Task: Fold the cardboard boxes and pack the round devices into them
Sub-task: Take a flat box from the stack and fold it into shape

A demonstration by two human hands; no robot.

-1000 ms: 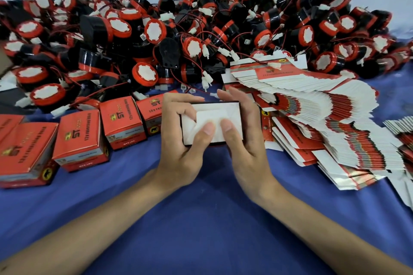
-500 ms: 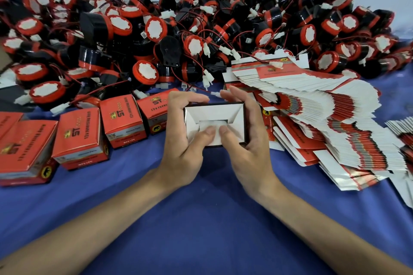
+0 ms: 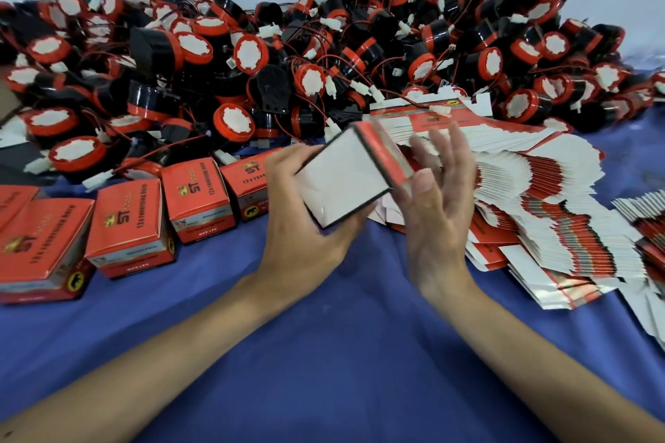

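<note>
Head: device heap [image 3: 248, 54] behind held box [image 3: 345, 176], flat cartons [image 3: 539, 198] right.

We read a gold "ST" on the tops of the closed red boxes [image 3: 196, 198]. Beside it runs a line that looks like "12V reversing horn". The front strip of one seems to say "QTY:1PC". The side faces carry a black animal emblem. Print on the flat carton blanks [image 3: 539, 198] is too blurred to read.

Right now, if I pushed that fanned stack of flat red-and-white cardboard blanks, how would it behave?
The fanned stack of flat red-and-white cardboard blanks would probably slide apart, since its sheets already lie splayed. Each sheet looks thin, so likely light and bendy.
</note>
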